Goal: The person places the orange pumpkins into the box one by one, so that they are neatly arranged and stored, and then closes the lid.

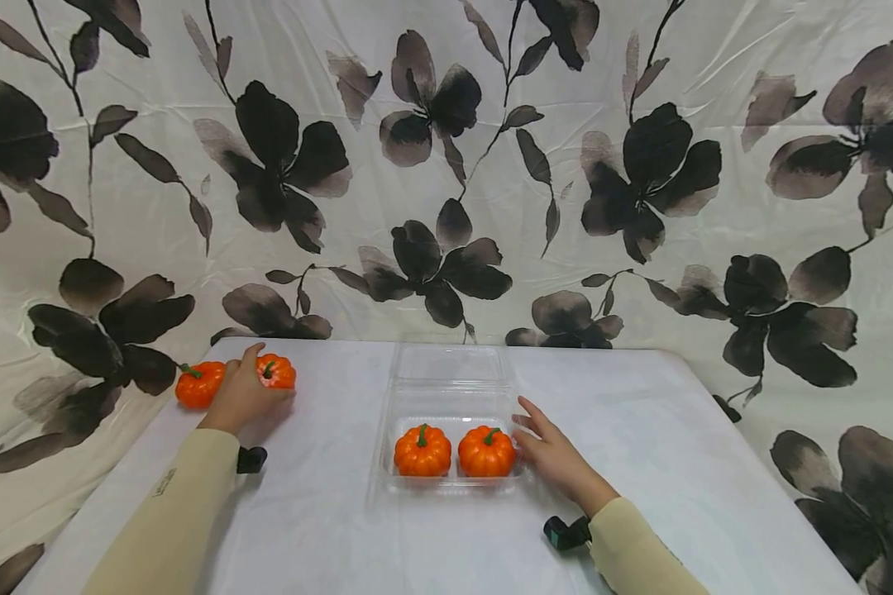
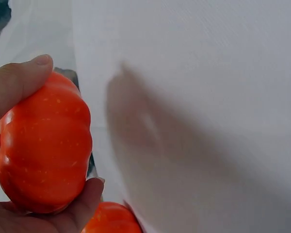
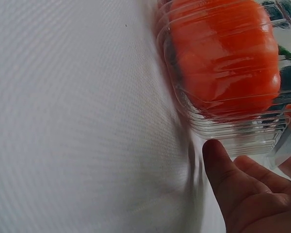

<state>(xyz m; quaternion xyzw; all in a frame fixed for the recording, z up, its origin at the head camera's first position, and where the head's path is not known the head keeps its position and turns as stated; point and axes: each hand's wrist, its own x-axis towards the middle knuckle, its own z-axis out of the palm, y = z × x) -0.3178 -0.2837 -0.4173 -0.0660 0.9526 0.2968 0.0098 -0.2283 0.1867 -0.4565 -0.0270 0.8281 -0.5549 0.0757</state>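
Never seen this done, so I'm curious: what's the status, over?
Left fingers grip a pumpkin. Right fingers beside the open clear container. Two pumpkins inside it. No obstacle seen between held pumpkin and container.

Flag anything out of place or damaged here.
No visible spill or damage. Only oddity: the leftmost pumpkin sits very close to the left edge of the table, while two pumpkins stand upright in the open clear container. A bump might knock it off.

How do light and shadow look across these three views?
Head: faint glints on the clear container; left wrist: a broad, soft-edged shadow on the white table; right wrist: pale reflections streak the plastic over an orange pumpkin.
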